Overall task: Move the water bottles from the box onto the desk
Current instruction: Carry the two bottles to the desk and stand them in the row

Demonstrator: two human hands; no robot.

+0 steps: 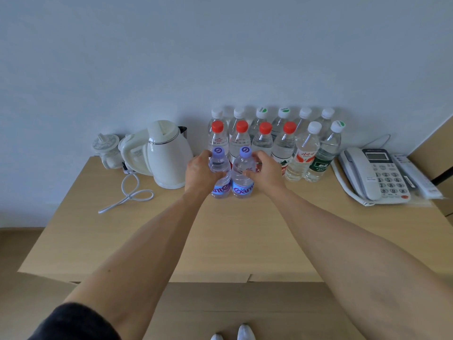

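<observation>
Clear thin plastic, full so prob. heavy & slick: left hand [198, 174] and right hand [266, 171] each wrap a purple-capped bottle, left bottle [220, 168] & right bottle [242, 170], mid-body, upright on desk [220, 241], near side of bottle rows [274, 136].

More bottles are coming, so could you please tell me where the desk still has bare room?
The widest bare patch of desk lies in front of the bottle rows, between the kettle cord and the telephone. The back edge is crowded: jar, kettle, bottles, telephone side by side.
</observation>
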